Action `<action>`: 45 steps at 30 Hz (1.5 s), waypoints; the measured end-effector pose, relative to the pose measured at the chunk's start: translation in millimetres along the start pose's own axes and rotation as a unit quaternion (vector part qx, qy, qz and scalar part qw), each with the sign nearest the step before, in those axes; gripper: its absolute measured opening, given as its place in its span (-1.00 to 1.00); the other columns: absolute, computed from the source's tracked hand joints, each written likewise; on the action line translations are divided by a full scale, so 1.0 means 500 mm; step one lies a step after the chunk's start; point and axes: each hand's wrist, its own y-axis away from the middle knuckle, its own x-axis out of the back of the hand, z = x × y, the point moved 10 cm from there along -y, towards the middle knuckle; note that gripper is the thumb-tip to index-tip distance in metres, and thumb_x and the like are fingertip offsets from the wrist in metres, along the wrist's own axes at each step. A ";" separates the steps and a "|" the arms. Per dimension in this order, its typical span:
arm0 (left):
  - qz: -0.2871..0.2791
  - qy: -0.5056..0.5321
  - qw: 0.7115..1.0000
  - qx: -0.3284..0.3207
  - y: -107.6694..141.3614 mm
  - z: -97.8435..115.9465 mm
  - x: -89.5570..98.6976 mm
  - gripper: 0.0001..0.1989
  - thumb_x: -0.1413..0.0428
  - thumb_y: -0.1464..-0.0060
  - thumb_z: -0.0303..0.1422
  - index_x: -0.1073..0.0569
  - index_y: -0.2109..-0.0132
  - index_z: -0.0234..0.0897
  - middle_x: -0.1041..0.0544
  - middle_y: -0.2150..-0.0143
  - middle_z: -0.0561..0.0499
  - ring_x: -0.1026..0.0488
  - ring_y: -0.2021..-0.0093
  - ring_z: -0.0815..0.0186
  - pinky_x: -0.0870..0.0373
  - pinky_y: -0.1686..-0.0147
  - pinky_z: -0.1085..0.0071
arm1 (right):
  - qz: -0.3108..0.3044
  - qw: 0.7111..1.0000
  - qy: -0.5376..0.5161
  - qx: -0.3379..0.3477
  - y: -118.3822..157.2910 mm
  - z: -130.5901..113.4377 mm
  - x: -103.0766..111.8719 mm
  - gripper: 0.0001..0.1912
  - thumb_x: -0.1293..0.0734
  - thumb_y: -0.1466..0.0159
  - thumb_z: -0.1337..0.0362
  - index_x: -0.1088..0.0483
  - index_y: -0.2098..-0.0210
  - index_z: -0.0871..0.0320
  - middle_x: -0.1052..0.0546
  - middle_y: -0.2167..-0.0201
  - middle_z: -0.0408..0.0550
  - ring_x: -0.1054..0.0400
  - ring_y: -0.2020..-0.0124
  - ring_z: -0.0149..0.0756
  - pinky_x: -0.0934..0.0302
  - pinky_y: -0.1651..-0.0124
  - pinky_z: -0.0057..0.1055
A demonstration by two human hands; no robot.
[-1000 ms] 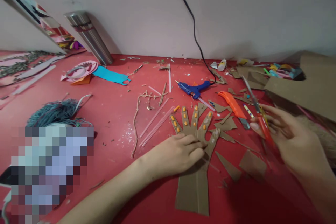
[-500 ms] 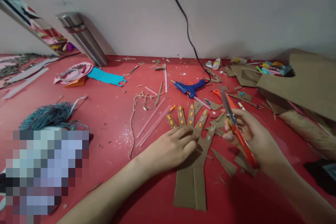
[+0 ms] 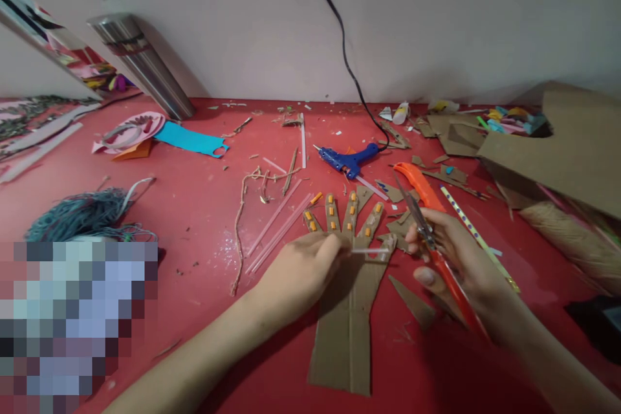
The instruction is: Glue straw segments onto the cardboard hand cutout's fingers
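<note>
My left hand (image 3: 310,265) is closed in a pinch on a thin, whitish, translucent straw-like stick (image 3: 371,251), whose free end points right. It is just above a cardboard cutout of a hand (image 3: 342,349) lying on the table. Short orange tube pieces (image 3: 353,196) sit along the cutout's fingers. In my right hand (image 3: 460,252) are red-handled scissors (image 3: 449,284), blades pointing up and away, apart from the stick. Just beyond the cutout's fingertips lies a blue glue gun (image 3: 347,160).
Pink translucent sticks (image 3: 279,233) and brown string (image 3: 240,220) lie left of the cutout. Right are an orange-handled tool (image 3: 417,182), a patterned pencil-like stick (image 3: 478,233), cardboard scraps (image 3: 412,304) and a twine roll (image 3: 563,233). A steel flask (image 3: 145,68) stands at the back left, yarn (image 3: 77,213) nearer.
My left hand has lifted slightly and turned, so the stick now shows clearly, level above the cutout. My right hand with the scissors has moved slightly lower, uncovering the orange-handled tool and the patterned stick.
</note>
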 end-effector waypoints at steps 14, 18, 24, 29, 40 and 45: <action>0.001 0.483 0.863 0.147 0.016 -0.020 -0.028 -0.70 0.10 -0.41 -0.07 -0.27 0.02 -0.21 -0.34 0.55 0.25 -0.22 0.67 0.51 -0.21 0.61 0.60 | -0.089 0.988 0.116 0.056 0.029 -0.062 -0.049 -0.36 -0.31 -0.30 -0.02 -0.18 -0.30 0.05 -0.51 -0.15 0.18 -0.48 -0.11 0.00 -0.47 -0.02 -0.08; 0.011 0.483 0.866 0.129 0.014 -0.011 -0.015 -0.72 0.10 -0.42 -0.10 -0.27 0.02 -0.22 -0.31 0.56 0.24 -0.21 0.64 0.49 -0.19 0.59 0.58 | -0.086 0.987 0.133 0.037 0.027 -0.059 -0.049 -0.33 -0.33 -0.28 -0.05 -0.23 -0.29 0.11 -0.51 -0.15 0.23 -0.48 -0.12 0.05 -0.48 0.00 -0.05; 0.033 0.367 0.920 0.129 0.009 -0.007 0.005 -0.75 0.05 -0.40 -0.18 -0.40 0.14 -0.24 -0.47 0.38 0.08 -0.40 0.41 0.40 -0.34 0.41 0.49 | -0.116 0.984 0.127 0.051 0.033 -0.079 -0.068 -0.32 -0.34 -0.25 -0.03 -0.26 -0.29 0.09 -0.54 -0.13 0.20 -0.52 -0.05 0.07 -0.50 0.06 -0.05; 0.041 0.356 0.930 0.088 0.008 0.020 0.008 -0.75 0.12 -0.44 -0.24 -0.40 0.09 -0.22 -0.57 0.13 -0.02 -0.52 0.17 0.32 -0.48 0.13 0.37 | -0.114 0.983 0.129 0.068 0.045 -0.081 -0.069 -0.28 -0.34 -0.21 0.07 -0.23 -0.34 0.05 -0.53 -0.14 0.19 -0.52 -0.04 0.13 -0.51 0.11 -0.04; 0.031 0.375 0.919 0.121 0.018 0.022 -0.013 -0.66 0.14 -0.44 -0.11 -0.39 0.11 -0.23 -0.57 0.20 -0.01 -0.51 0.22 0.31 -0.44 0.22 0.38 | -0.145 0.975 0.151 0.078 0.069 -0.077 -0.059 -0.13 -0.37 -0.21 0.03 -0.06 -0.46 -0.03 -0.55 -0.12 0.13 -0.50 -0.07 0.12 -0.50 0.03 -0.04; 0.028 0.369 0.916 0.155 0.026 0.015 -0.028 -0.58 0.15 -0.41 -0.01 -0.37 0.16 -0.24 -0.49 0.32 0.01 -0.43 0.32 0.30 -0.43 0.30 0.37 | -0.165 0.972 0.149 0.071 0.071 -0.069 -0.060 -0.12 -0.40 -0.20 0.00 -0.09 -0.45 -0.06 -0.59 -0.04 0.11 -0.53 -0.01 0.11 -0.50 0.03 -0.02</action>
